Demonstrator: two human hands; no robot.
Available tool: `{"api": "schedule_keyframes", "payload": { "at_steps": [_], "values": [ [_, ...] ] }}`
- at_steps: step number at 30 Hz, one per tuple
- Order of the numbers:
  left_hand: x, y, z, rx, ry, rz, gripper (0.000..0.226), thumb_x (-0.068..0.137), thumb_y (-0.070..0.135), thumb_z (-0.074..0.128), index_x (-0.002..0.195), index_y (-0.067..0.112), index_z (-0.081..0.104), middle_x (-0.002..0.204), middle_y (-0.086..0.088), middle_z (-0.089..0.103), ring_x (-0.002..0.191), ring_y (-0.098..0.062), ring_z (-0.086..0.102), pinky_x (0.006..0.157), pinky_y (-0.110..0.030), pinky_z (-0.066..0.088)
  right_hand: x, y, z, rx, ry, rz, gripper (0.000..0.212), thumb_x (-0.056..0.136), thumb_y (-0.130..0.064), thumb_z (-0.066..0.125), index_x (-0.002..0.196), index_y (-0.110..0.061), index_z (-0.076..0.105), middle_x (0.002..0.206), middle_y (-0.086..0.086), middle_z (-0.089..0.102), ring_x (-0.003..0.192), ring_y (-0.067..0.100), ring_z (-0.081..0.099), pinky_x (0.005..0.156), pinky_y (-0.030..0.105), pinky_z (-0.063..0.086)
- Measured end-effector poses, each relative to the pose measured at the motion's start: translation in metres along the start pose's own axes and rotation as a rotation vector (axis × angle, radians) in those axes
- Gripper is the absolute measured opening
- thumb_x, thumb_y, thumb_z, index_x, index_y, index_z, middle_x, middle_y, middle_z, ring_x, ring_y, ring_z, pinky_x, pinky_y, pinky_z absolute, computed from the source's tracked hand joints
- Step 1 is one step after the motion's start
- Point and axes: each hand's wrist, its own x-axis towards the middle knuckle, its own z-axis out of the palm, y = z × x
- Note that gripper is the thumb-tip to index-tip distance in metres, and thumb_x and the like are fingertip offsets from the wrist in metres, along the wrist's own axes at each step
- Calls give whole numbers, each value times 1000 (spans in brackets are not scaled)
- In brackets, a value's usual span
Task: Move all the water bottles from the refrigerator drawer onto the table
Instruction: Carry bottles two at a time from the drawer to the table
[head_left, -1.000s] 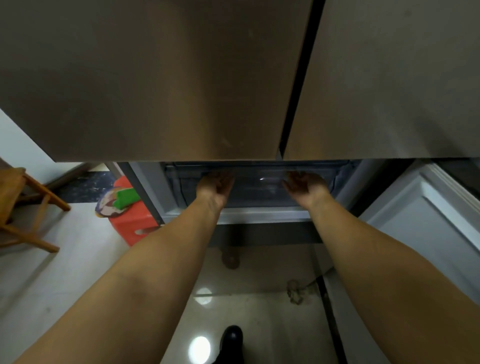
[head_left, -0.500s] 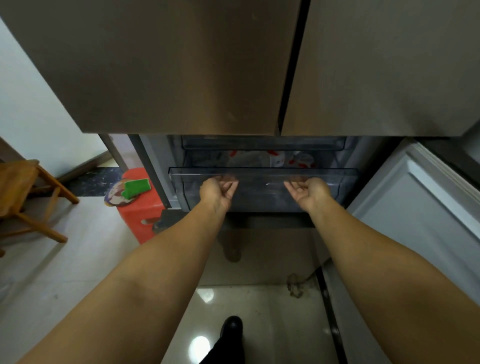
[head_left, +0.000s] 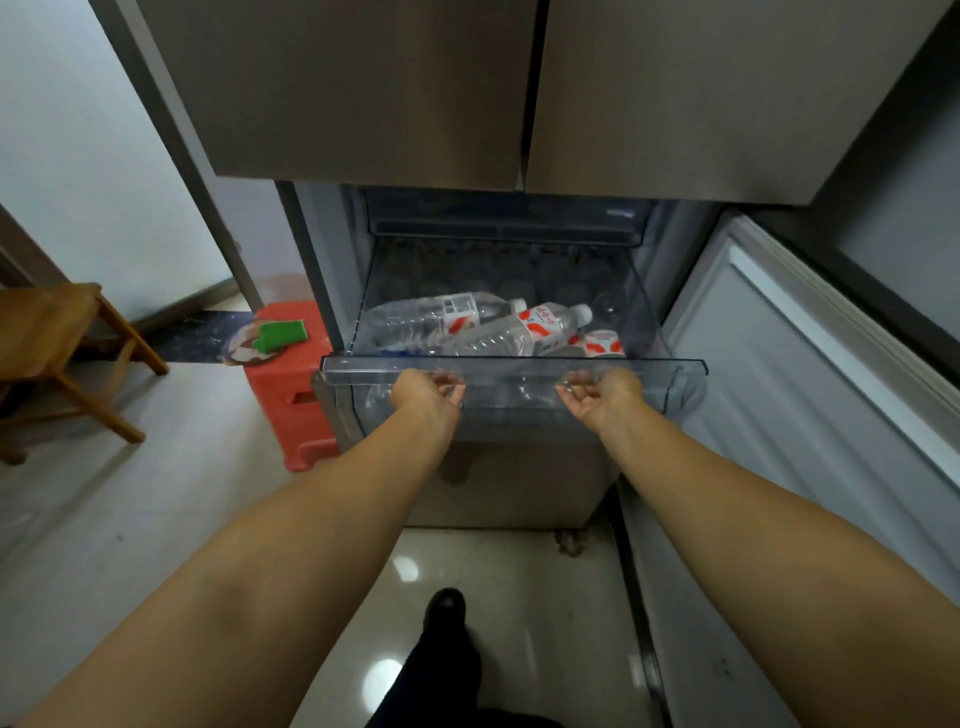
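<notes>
The clear plastic refrigerator drawer is pulled well out below the two closed upper doors. Inside it lie three clear water bottles with red and white labels: one at the left, one across the middle, and one at the right, partly hidden by the front wall. My left hand and my right hand are palm up, fingers curled under the drawer's front lip, gripping it.
The lower refrigerator door stands open on the right. A red plastic stool with a green item on it is left of the fridge, and a wooden chair further left. My foot stands on the glossy tiled floor.
Both hands have pulled the drawer outward toward me. The bottles inside, hidden a second ago, now show.
</notes>
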Motion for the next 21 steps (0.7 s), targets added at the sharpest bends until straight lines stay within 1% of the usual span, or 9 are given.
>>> {"api": "schedule_keyframes", "payload": {
  "at_steps": [2, 4, 6, 9, 10, 13, 15, 18, 21],
  "values": [
    [-8, -4, -7, -21, 25, -9, 32, 96, 1, 24, 69, 8, 40, 62, -3, 37, 51, -12, 37, 52, -22, 40, -11, 6, -9, 14, 5, 18, 23, 100, -1, 25, 100, -6, 47, 73, 10, 50, 67, 19, 53, 92, 39, 51],
    [-15, -7, -12, -38, 62, -4, 29, 97, 2, 25, 73, 8, 42, 62, -3, 37, 52, -13, 37, 56, -23, 43, -23, 11, -16, 18, 2, 30, 21, 99, -1, 26, 105, -9, 45, 75, 11, 52, 70, 20, 55, 89, 37, 52],
    [-18, -9, -16, -35, 98, 10, 24, 97, 2, 27, 83, 7, 46, 62, -3, 38, 52, -12, 38, 61, -24, 46, -31, 15, -21, 24, 18, 30, 22, 100, -2, 27, 109, -11, 45, 77, 12, 53, 71, 21, 56, 88, 37, 52],
    [-19, -10, -21, -39, 121, 33, 18, 98, 5, 30, 98, 3, 48, 64, -3, 42, 53, -11, 42, 72, -27, 46, -39, 21, -23, 46, 29, 15, 26, 101, -5, 29, 120, -15, 43, 78, 12, 54, 71, 21, 57, 76, 36, 54],
    [-19, -11, -23, -35, 123, 40, 17, 99, 6, 31, 100, 3, 48, 66, -3, 44, 55, -12, 44, 75, -27, 46, -41, 23, -24, 49, 34, 7, 28, 101, -5, 30, 124, -14, 43, 78, 12, 54, 72, 21, 57, 76, 36, 55],
    [-23, -10, -25, -22, 108, 39, 20, 99, 8, 32, 89, 3, 49, 68, -4, 46, 57, -12, 46, 75, -27, 47, -42, 25, -26, 36, 33, -17, 40, 101, -4, 32, 140, -4, 39, 80, 11, 54, 75, 21, 58, 79, 37, 54],
    [-25, -10, -25, -8, 110, 59, 24, 99, 8, 32, 80, 5, 47, 67, -5, 47, 57, -13, 47, 75, -28, 48, -40, 26, -25, 39, 30, -10, 42, 100, -4, 31, 142, -4, 39, 81, 12, 55, 77, 22, 59, 73, 36, 54],
    [-25, -13, -27, 46, 115, 92, 25, 97, 5, 30, 81, 2, 50, 66, -7, 49, 56, -14, 49, 75, -29, 50, -41, 28, -25, 52, 30, -13, 41, 100, -3, 30, 139, -3, 41, 82, 13, 57, 80, 22, 61, 68, 35, 55],
    [-23, -14, -30, 80, 87, 110, 32, 93, -3, 27, 109, -5, 54, 66, -9, 49, 55, -15, 49, 68, -30, 52, -41, 27, -27, 93, 17, -7, 39, 99, -2, 32, 134, -9, 45, 86, 14, 60, 84, 23, 62, 64, 35, 55]
  ]
}}
